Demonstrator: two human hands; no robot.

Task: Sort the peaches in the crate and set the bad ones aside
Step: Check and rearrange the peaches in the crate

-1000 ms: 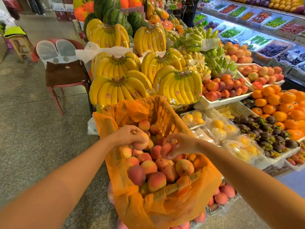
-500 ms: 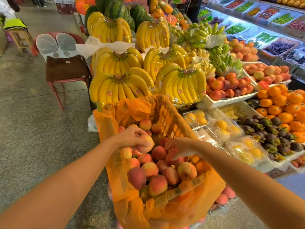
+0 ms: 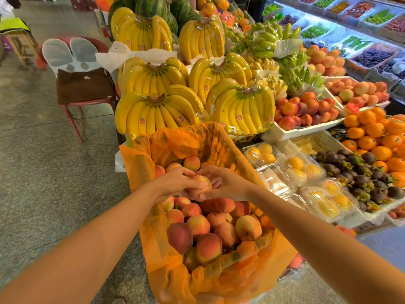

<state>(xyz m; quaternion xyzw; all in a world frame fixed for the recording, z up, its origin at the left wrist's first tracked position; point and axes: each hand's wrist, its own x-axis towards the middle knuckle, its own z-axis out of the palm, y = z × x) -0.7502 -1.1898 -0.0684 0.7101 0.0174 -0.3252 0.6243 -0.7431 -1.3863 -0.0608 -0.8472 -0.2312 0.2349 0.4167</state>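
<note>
Currently: both hands meet above the crate (image 3: 221,148), with one peach (image 3: 200,185) between them. Left hand (image 3: 175,183) wraps its fingers over the top and left side of the peach. Right hand (image 3: 230,183) closes on it from the opposite side, thumb underneath.

Peach: round, yellow-orange skin with a pink blush; no mark visible on the exposed face.

Directly below the hands, the crate's orange liner (image 3: 166,270) holds a pile of peaches (image 3: 203,238), red to yellow.

Hidden: the far side and underside of the held peach, covered by fingers. Something pink shows inside the right palm, either a finger or a second fruit; cannot tell. Liner covers the crate's near edge. Bananas (image 3: 157,115) lie beyond the hands.
</note>
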